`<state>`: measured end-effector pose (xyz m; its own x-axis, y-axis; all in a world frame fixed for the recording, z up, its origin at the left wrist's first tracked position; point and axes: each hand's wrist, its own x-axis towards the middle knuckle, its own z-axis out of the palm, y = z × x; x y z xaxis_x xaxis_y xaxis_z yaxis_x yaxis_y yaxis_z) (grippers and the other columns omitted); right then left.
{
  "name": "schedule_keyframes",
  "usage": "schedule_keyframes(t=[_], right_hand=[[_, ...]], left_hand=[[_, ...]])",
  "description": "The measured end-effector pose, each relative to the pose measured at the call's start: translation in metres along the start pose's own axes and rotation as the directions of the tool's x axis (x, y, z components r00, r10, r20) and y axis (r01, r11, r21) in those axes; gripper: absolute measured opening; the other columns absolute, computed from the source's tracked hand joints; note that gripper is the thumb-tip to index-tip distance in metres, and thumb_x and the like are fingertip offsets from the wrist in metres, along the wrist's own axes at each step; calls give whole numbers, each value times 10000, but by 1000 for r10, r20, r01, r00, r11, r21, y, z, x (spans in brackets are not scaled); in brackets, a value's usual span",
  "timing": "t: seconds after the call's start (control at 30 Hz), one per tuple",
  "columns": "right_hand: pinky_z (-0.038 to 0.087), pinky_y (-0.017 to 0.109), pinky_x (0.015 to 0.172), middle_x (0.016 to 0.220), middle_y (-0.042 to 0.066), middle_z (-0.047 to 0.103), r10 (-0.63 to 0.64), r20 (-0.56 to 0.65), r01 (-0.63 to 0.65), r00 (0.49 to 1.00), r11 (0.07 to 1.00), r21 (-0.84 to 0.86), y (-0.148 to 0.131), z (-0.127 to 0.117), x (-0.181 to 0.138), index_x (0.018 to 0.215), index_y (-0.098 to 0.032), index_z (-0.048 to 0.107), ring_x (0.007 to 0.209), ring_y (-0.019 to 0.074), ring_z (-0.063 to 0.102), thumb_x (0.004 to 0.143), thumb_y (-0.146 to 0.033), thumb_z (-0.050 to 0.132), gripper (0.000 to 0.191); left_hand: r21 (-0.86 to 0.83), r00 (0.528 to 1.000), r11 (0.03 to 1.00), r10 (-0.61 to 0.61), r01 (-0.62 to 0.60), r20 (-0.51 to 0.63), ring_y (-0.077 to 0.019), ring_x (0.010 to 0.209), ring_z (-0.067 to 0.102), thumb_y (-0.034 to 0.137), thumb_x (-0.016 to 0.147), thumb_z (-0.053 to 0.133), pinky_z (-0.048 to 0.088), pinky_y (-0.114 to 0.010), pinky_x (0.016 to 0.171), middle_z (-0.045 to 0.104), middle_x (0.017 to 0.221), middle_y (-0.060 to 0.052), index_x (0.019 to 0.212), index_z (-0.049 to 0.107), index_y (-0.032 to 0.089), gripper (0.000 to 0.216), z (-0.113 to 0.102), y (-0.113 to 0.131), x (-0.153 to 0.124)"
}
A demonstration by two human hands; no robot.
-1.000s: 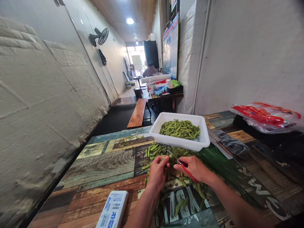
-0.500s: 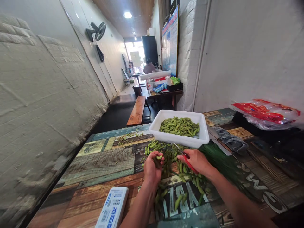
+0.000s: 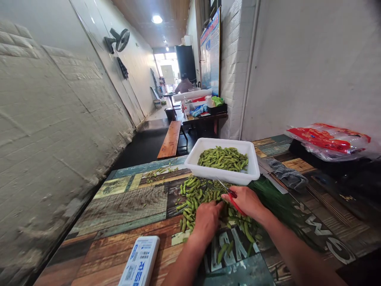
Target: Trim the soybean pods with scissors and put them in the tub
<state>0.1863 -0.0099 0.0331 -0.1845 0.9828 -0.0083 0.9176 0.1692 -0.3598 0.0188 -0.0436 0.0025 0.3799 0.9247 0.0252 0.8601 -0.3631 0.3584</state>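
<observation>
Red-handled scissors (image 3: 236, 204) are gripped in my right hand (image 3: 249, 201), their metal blades pointing up and left toward the tub. Beside it my left hand (image 3: 207, 217) reaches down into the loose green soybean pods (image 3: 190, 194) on the table. Its fingertips are partly hidden, so whether a pod is between them does not show. Just behind both hands stands a white plastic tub (image 3: 223, 175) with a heap of green pods (image 3: 222, 158) in it.
A blue-and-white box (image 3: 139, 260) lies at the table's near left. To the right are long green stalks (image 3: 272, 198), a grey cloth (image 3: 285, 174) and a red-and-clear plastic package (image 3: 330, 137). A wooden bench (image 3: 170, 139) stands beyond the table; a person (image 3: 183, 84) is far back.
My left hand has moved right and down into the loose pods; the pod seen in its fingers before no longer shows. My right hand keeps the scissors in nearly the same place.
</observation>
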Motion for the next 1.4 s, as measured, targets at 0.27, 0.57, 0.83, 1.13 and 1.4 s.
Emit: schedule_keyframes(t=[0.27,0.57,0.83,1.13,1.4], right_hand=[[245,258,544,729,62,706,-8,8,8,1000,1000,-19,0,1,-1,728,-195,626,694,200,643,865,-551,520,396],[222,253,532,666,47,677,-31,-20,31,999,999,15,0,3,-2,687,-194,597,639,180,610,864,-555,506,412],[226,224,514,569,-22,539,-127,-3,125,992,969,211,3,5,-1,656,-197,510,540,120,452,860,-615,446,470],[212,219,510,578,-33,492,-206,66,183,976,948,260,3,8,-2,626,-186,494,545,105,407,837,-625,481,487],[206,213,508,566,-46,457,-254,79,221,964,930,295,0,3,-4,625,-176,502,543,93,376,839,-587,504,463]], left_hand=[[189,989,978,-111,92,93,-243,835,623,120,886,406,405,-311,701,637,887,-134,924,668,136,265,-5,2,2],[-114,987,985,-140,132,-74,-211,795,619,165,834,498,403,-282,672,645,887,-99,903,637,125,160,4,-3,-1],[-805,862,590,-438,61,-256,-221,860,621,375,789,590,437,-325,816,700,903,-90,893,716,146,282,4,-18,8],[-942,816,332,-558,49,-154,-264,944,617,469,691,670,428,-359,888,710,962,-102,951,727,123,436,-2,-23,11],[-881,848,468,-494,73,-193,-218,803,600,486,741,601,427,-309,762,695,828,-62,844,708,146,371,-7,-18,8]])
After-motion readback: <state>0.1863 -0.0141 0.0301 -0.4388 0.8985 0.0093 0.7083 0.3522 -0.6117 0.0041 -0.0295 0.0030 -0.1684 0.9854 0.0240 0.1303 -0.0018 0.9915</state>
